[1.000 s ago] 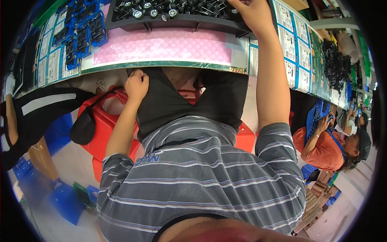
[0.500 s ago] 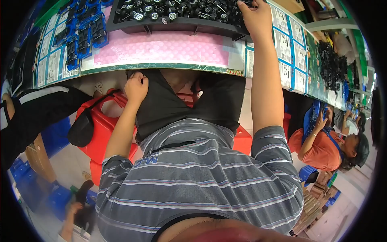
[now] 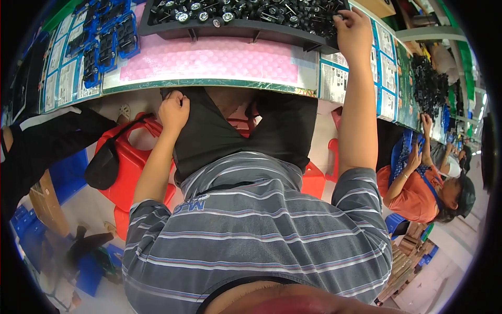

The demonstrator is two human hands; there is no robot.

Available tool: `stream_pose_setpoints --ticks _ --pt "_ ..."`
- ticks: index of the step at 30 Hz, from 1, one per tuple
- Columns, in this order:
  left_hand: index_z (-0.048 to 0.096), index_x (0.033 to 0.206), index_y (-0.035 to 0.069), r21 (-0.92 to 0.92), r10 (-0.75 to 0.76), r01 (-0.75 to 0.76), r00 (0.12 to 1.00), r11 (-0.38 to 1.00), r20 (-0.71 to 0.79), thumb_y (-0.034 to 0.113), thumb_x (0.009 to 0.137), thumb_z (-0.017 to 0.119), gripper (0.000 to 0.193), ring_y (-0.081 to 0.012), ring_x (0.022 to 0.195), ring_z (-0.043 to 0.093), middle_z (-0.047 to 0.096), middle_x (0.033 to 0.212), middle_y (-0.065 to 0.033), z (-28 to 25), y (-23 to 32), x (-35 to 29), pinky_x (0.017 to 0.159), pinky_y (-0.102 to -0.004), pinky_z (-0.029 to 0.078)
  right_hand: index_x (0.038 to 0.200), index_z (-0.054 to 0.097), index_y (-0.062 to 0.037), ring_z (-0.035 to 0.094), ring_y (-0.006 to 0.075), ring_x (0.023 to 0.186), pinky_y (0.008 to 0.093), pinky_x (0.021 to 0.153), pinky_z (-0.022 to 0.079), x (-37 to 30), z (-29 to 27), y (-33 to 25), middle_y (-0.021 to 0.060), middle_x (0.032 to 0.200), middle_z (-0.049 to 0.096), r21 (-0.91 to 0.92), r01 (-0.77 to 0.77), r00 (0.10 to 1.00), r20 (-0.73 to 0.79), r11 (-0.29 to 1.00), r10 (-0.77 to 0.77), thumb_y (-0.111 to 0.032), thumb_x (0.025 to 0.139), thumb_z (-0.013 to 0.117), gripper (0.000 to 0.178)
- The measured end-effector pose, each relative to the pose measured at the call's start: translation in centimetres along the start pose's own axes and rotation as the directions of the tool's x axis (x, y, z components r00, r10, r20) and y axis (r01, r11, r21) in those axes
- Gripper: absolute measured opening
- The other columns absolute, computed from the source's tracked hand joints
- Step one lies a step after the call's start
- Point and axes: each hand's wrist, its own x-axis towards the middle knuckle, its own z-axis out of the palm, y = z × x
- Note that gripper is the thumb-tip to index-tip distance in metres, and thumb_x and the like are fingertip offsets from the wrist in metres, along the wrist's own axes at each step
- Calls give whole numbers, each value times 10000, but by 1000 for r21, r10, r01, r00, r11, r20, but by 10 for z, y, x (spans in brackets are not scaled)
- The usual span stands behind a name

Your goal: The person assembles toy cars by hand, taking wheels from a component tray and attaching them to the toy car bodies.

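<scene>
A black tray [image 3: 246, 30] on the bench is heaped with small toy wheels [image 3: 228, 17] with black tyres and silver hubs, some joined by thin axles. My right hand [image 3: 356, 37] is at the tray's right end, thumb and fingers bent together. Something dark shows at the fingertips, but whether it is a loose part or the tray's rim I cannot make out. My left hand [image 3: 174, 111] rests on my left thigh below the bench edge, its fingers curled in with nothing visible in them.
Blue toy car bodies [image 3: 107, 47] with black parts stand at the bench's left. Pink bubble wrap [image 3: 209, 60] lies before the tray. A pile of black parts [image 3: 431, 81] is farther right. A co-worker in orange [image 3: 413, 193] sits right; red stools [image 3: 128, 167] stand beside me.
My right hand has moved right, from over the wheels to the tray's right end. My left hand has barely moved. The co-worker on the right has raised a hand toward the black parts.
</scene>
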Motion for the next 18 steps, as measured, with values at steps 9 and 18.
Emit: stream_pose_setpoints --ticks 9,18 --pt "650 825 64 -12 21 -21 1000 1000 -21 242 832 666 180 -414 761 657 675 829 -175 10 5 2 682 -511 514 920 719 49 679 442 899 480 801 543 43 16 -58 279 902 703 -373 -177 919 269 911 289 -386 821 768 448" --pt "662 833 75 12 -49 49 999 999 17 254 831 653 179 -415 789 659 676 820 -181 1 -4 4 696 -521 516 991 730 26 686 406 937 462 844 543 40 28 -40 246 965 715 -346 -129 916 317 929 245 -418 838 763 471"
